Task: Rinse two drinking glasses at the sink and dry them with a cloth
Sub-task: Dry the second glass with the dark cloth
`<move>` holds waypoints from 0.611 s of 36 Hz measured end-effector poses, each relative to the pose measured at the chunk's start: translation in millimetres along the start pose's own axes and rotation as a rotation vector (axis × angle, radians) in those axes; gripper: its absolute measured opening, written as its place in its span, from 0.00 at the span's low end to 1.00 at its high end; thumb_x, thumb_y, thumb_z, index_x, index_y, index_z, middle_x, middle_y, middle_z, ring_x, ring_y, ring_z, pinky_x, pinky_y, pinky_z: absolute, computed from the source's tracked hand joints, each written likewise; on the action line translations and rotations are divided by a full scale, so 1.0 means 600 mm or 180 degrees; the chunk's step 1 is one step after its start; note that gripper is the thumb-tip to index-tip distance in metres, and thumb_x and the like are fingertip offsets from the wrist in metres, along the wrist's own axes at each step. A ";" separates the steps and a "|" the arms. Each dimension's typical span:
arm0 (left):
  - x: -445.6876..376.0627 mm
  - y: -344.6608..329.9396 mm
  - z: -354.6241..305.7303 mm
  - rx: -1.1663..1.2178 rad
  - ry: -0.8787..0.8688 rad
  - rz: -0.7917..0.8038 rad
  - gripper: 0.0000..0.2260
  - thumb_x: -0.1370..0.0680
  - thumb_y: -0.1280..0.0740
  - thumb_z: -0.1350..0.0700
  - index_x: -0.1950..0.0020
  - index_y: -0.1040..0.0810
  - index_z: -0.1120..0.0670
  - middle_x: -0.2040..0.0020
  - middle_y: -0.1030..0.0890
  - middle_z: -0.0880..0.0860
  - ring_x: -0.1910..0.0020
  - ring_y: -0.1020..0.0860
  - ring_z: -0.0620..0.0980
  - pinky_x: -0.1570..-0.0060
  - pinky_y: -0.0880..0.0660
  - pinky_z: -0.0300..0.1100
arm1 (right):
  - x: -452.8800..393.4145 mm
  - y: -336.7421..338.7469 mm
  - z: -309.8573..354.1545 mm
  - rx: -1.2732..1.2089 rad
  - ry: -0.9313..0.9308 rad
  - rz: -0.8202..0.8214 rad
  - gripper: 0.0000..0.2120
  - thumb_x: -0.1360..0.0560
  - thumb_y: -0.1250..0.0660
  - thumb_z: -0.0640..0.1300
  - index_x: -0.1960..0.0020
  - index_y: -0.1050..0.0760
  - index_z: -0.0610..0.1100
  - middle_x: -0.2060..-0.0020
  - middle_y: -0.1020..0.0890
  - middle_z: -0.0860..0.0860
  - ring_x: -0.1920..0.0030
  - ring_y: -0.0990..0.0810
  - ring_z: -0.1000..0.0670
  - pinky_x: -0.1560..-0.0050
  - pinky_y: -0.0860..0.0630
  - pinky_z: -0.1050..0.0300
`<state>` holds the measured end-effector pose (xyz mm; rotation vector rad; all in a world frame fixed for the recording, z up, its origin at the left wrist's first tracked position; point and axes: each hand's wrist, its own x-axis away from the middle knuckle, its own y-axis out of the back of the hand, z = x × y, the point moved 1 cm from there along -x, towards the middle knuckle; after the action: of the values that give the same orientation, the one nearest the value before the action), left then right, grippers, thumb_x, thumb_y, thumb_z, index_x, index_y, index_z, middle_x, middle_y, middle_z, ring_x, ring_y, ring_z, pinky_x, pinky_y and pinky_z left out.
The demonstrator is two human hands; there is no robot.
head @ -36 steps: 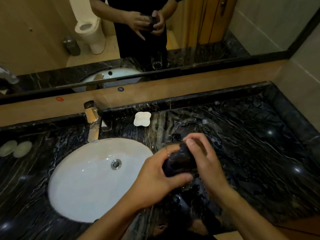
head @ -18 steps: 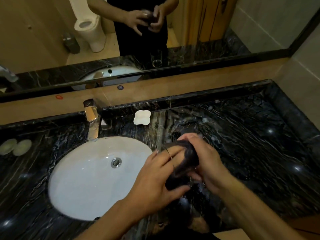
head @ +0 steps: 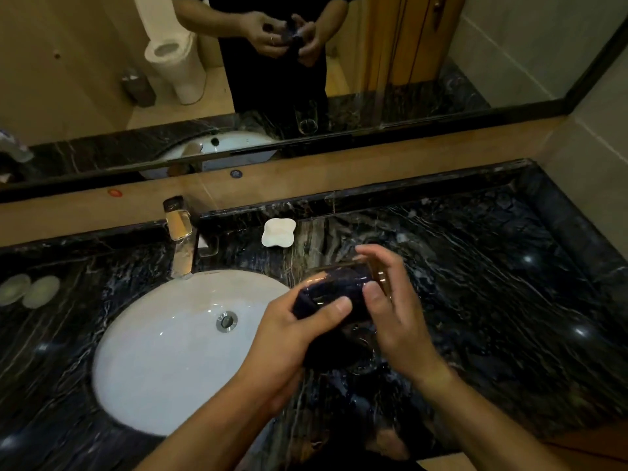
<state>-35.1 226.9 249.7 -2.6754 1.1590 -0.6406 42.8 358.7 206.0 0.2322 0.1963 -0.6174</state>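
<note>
Clear drinking glass [head: 343, 283] lying tilted on its side above the counter, right of the sink basin [head: 163, 341]; dark cloth [head: 326, 300] bunching inside it.

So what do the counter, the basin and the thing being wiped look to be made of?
Counter: dark polished stone, likely marble, with white veining and sharp light reflections. Basin: glossy white ceramic, by its smooth sheen. Glass: clear glass, its rim catching light, the dark cloth showing through it; the cloth looks soft and matte, its fabric unclear.

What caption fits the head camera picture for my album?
Both hands, left and right, dry a drinking glass with a dark cloth beside the white sink.
</note>
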 end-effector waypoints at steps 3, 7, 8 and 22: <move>0.008 -0.009 -0.004 -0.0332 -0.0146 0.0118 0.15 0.27 0.24 0.58 0.42 0.17 0.48 0.46 0.14 0.54 0.46 0.16 0.53 0.46 0.19 0.45 | -0.004 -0.003 -0.007 0.0368 0.0597 -0.0351 0.14 0.22 0.44 0.49 0.40 0.27 0.47 0.45 0.23 0.46 0.43 0.22 0.48 0.44 0.26 0.56; 0.011 -0.015 0.012 -0.1571 -0.0825 -0.0053 0.23 0.28 0.23 0.56 0.35 0.21 0.44 0.40 0.17 0.46 0.40 0.19 0.46 0.41 0.22 0.42 | 0.001 -0.023 0.006 -0.0423 -0.0142 -0.0815 0.13 0.21 0.46 0.51 0.48 0.25 0.47 0.55 0.20 0.53 0.56 0.21 0.52 0.57 0.25 0.60; 0.010 -0.013 0.019 -0.1918 -0.1112 -0.0016 0.25 0.28 0.23 0.55 0.33 0.23 0.43 0.37 0.20 0.44 0.37 0.21 0.45 0.39 0.24 0.41 | 0.001 -0.026 0.011 -0.0539 -0.0398 -0.0880 0.14 0.21 0.46 0.50 0.50 0.24 0.47 0.57 0.19 0.53 0.58 0.21 0.53 0.60 0.25 0.61; -0.001 0.062 0.050 -0.4124 -0.2256 0.1206 0.26 0.24 0.32 0.62 0.27 0.29 0.48 0.29 0.28 0.46 0.34 0.26 0.49 0.41 0.23 0.46 | 0.007 0.002 0.004 -0.1916 -0.3195 0.0957 0.23 0.21 0.42 0.63 0.47 0.20 0.45 0.67 0.22 0.47 0.73 0.24 0.51 0.77 0.31 0.61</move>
<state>-46.9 201.2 211.5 -2.7471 2.1115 1.4740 47.0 356.5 207.4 -0.6259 -0.6125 -0.2955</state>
